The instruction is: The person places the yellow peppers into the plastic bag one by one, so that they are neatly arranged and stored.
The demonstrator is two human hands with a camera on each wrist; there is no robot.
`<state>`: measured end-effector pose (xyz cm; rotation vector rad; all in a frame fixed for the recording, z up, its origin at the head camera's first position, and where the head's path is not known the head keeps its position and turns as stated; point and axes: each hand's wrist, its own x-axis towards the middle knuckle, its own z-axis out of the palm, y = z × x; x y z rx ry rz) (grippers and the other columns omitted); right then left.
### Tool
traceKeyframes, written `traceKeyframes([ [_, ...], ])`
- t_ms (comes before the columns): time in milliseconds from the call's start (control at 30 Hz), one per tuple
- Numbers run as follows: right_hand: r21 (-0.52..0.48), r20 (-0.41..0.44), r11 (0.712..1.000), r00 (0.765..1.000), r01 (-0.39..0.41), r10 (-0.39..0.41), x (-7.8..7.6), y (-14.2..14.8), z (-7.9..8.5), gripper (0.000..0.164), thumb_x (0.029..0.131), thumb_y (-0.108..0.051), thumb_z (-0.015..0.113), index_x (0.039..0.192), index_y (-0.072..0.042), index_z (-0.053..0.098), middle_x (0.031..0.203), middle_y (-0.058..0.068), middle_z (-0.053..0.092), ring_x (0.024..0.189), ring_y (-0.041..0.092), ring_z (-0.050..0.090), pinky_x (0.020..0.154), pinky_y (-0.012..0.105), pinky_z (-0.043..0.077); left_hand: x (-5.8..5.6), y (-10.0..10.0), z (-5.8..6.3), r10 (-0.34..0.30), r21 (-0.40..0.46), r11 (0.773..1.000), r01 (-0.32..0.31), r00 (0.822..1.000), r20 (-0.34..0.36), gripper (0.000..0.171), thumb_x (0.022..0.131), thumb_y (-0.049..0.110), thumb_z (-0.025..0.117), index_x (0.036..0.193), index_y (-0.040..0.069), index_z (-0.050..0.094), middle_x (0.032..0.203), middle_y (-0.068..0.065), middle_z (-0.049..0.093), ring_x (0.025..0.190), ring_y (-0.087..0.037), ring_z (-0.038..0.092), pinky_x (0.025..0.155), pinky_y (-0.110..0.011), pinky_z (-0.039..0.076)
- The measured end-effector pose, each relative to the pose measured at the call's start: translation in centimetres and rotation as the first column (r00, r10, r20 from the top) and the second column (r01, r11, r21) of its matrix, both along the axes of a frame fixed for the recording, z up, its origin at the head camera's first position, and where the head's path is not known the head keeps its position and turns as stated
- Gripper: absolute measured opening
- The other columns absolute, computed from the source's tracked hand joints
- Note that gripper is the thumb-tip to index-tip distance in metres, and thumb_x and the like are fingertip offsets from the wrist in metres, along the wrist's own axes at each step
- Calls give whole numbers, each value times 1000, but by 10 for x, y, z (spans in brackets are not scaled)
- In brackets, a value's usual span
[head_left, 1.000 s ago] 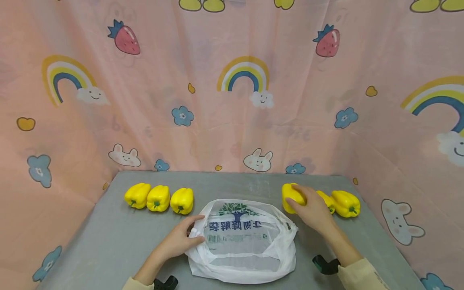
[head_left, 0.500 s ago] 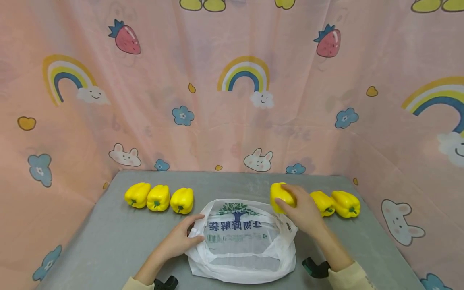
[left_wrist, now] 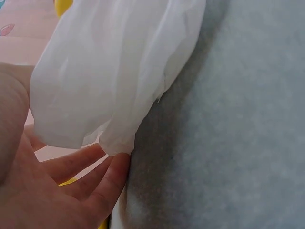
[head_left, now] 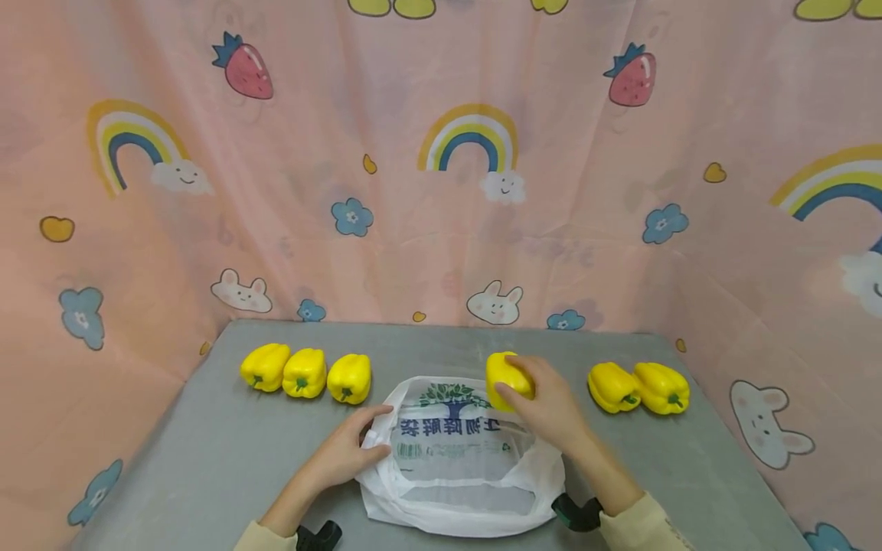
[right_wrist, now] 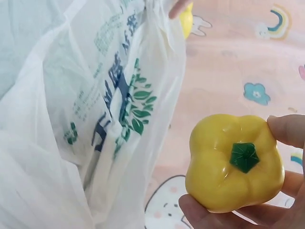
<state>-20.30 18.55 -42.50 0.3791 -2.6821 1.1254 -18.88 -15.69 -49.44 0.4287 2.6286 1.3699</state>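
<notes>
Thumb and fingers of my right hand [head_left: 554,405] grip a yellow bell pepper [head_left: 503,376] over the far right part of a white plastic bag [head_left: 462,522]. In the right wrist view, this pepper [right_wrist: 209,162] shows its green stem, beside the printed bag [right_wrist: 138,95]. My left hand [head_left: 347,448] rests at the left rim of the bag, thumb and fingers spread apart. Close up in the left wrist view, the left fingers [left_wrist: 112,183] are fairly straight and touch the white plastic [left_wrist: 100,76]. The bag's mouth gapes towards me.
Three yellow peppers [head_left: 304,373] lie in a row at the back left of the grey table [head_left: 207,459]. Two more peppers [head_left: 613,387] sit side by side at the back right. A pink printed curtain [head_left: 310,153] encloses the back and sides.
My right hand has carried the pepper leftwards, from beside the right-hand peppers to over the bag's far edge. The left hand has stayed at the bag's left rim.
</notes>
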Motion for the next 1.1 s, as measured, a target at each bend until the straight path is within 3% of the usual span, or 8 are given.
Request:
traceKeyframes([
  [700, -10, 85, 1000, 996, -28, 29, -4, -48, -15, 50, 94, -34, 73, 137, -11, 62, 134, 9, 60, 112, 27, 59, 92, 45, 54, -1, 2, -2, 12, -4, 1000, -12, 1000, -17, 59, 89, 19, 77, 144, 13, 56, 146, -16, 52, 129, -35, 52, 104, -56, 44],
  [1100, -9, 132, 996, 987, -88, 88, -6, -74, -19, 52, 94, -38, 71, 138, -10, 61, 135, 10, 59, 109, 25, 59, 92, 46, 54, -1, 2, 0, 16, -9, 1000, -16, 1000, -9, 59, 89, 19, 76, 144, 14, 56, 146, -16, 52, 131, -36, 51, 106, -57, 43],
])
